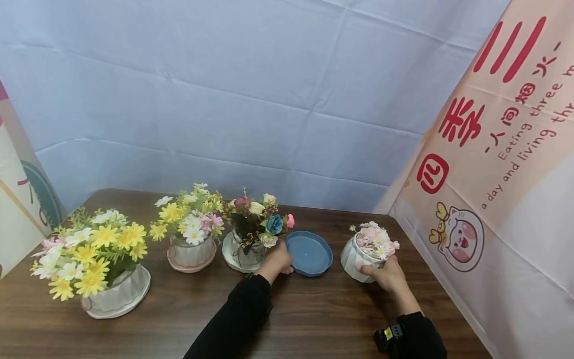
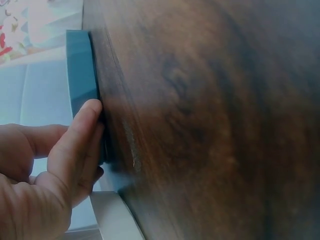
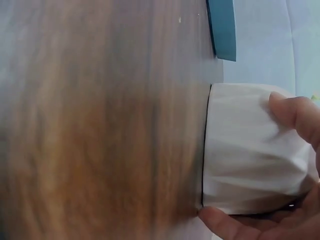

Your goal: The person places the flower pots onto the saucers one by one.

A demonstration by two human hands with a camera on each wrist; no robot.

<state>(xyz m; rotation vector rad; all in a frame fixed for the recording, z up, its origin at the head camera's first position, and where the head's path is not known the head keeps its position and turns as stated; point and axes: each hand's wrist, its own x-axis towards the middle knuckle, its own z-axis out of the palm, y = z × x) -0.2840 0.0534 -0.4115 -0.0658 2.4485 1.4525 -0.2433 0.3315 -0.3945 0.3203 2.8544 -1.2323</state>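
Note:
A round blue saucer (image 1: 309,253) lies on the table. At its left edge is my left hand (image 1: 279,258), holding the saucer by its rim; a digit lies along the outer wall (image 2: 81,75) in the left wrist view. To the right stands a white faceted pot (image 1: 354,259) filled with pink and white flowers (image 1: 375,240). My right hand (image 1: 389,274) grips this pot from the right, with the thumb on its near wall. Seen from the right wrist, the pot (image 3: 250,150) has its base at the tabletop; fingers reach round its lower side.
Left of the saucer stands a pot of mixed roses (image 1: 256,219) on a white saucer, close to my left hand. Farther left are a flower pot on a pink saucer (image 1: 192,267) and a large yellow-and-white arrangement (image 1: 96,254). Cloth hangings (image 1: 233,99) enclose the wooden table (image 1: 314,314).

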